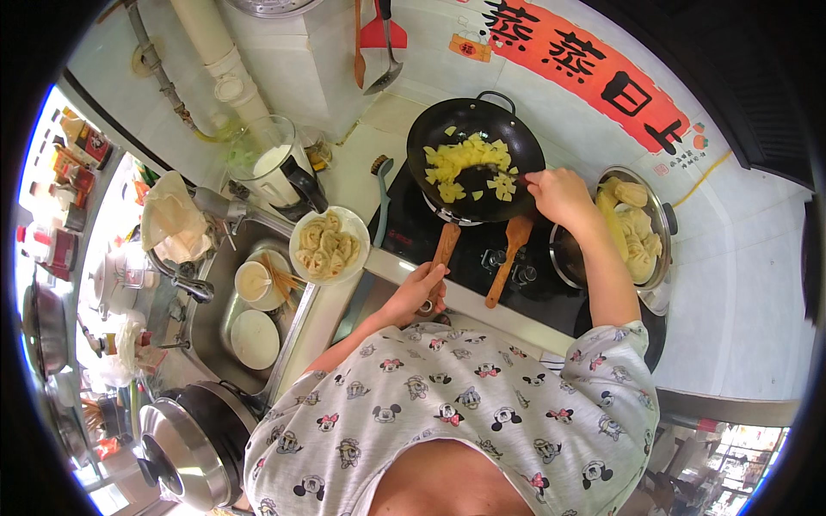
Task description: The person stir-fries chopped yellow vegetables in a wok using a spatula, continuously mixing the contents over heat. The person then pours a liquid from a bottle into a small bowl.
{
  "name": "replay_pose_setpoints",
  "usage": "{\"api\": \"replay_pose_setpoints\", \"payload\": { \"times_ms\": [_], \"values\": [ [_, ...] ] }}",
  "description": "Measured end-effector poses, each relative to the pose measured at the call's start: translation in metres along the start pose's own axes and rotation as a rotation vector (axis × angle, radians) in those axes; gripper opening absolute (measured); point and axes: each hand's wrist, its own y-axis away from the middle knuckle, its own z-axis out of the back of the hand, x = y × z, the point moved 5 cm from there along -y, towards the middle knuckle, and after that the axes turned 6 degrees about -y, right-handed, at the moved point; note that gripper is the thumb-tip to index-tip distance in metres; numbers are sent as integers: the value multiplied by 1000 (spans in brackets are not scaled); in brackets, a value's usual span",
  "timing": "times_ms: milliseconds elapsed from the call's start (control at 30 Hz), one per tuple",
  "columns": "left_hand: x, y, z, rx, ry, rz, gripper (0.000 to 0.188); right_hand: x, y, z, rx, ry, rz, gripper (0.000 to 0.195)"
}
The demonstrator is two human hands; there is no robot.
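Note:
My left hand (419, 290) is wrapped around the wooden handle (445, 248) of a black wok (429, 129) on the stove's left burner. Diced yellow pieces of food, perhaps potato (471, 155), lie spread over the wok's bottom. Over the wok's right rim, my right hand (558, 193) grips a thin dark utensil (513, 174) whose far end is among the pieces; its exact kind is hard to tell. Below that hand a wooden spatula (510, 258) lies across the stove's front, near the control knobs, with its blade by the wok.
A steel pot (664, 226) with buns and corn stands right on the black stove (555, 303). Left of the stove are a plate of dumplings (329, 245), a scrub brush (382, 193) and a blender jug (274, 158). The sink (222, 329) holds dishes and chopsticks.

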Motion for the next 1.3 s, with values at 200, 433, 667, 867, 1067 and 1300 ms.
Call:
{"api": "replay_pose_setpoints", "payload": {
  "times_ms": [200, 433, 667, 867, 1067, 1300],
  "values": [
    [-3, 3, 1, -17, 5, 1, 38, 3, -46, -5, -80, -6, -99, 21],
    [-2, 1, 0, 11, -11, -26, 39, 1, -17, -9, 56, -64, 15, 27],
    [3, 3, 3, -17, 22, -25, 40, 20, 34, 42, 101, -14, 24, 22],
    [-3, 2, 2, 16, 33, 1, 39, -10, -5, -3, -161, -2, -73, 18],
    [-12, 6, -3, 11, 14, 45, 39, -40, 3, -29, -103, 31, -102, 19],
    [-2, 9, 1, -63, 79, 40, 40, -15, 102, 46, -76, -52, 59, 22]
  ]
}}
